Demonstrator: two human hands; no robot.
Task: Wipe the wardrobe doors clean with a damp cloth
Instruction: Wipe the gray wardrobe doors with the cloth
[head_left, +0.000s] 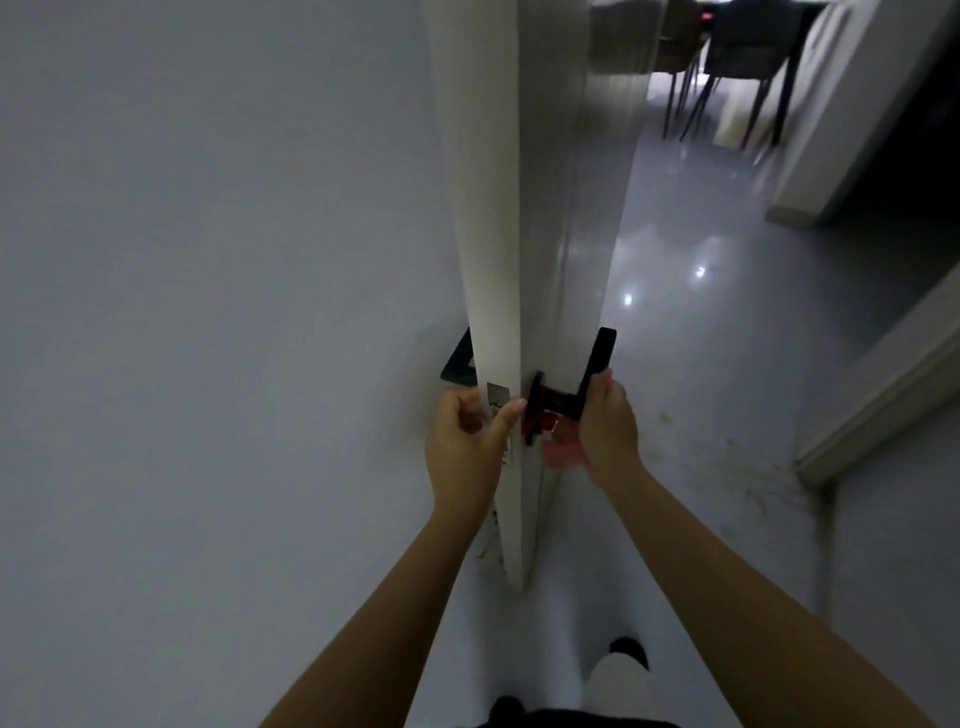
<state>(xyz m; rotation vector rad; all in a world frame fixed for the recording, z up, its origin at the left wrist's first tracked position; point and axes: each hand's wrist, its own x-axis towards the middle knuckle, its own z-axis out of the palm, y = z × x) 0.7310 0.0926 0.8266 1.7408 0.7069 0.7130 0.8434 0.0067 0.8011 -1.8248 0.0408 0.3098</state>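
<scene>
While our right hand (605, 415) curls round the lower part of the black handle (592, 371), it seems also to pin something pink-red beneath the palm, which we take to be the cloth (563, 449); it is blurred and mirrored in the glossy door face, so we cannot be sure how it is folded or whether it is damp. Our left hand (465, 441) sits on the other side, thumb and fingers bent round the narrow edge of the door (493, 260) at the level of the metal latch plate (497, 395), steadying it. A second black handle (460, 358) pokes out behind that edge.

We see the door edge-on, swung open between both arms, with a pale wall to the left and a shiny tiled floor (675, 270) to the right. Chairs (727, 78) stand far off in the next room, and a white frame (883, 389) runs along the right.

As for progress, we judge the work is at the handle and latch area, a detail step. Dark specks and scuffs show along the lower door edge, so that part looks not yet wiped. Whether the broad faces are already clean we cannot tell from this angle, and no wardrobe is plainly in view.
</scene>
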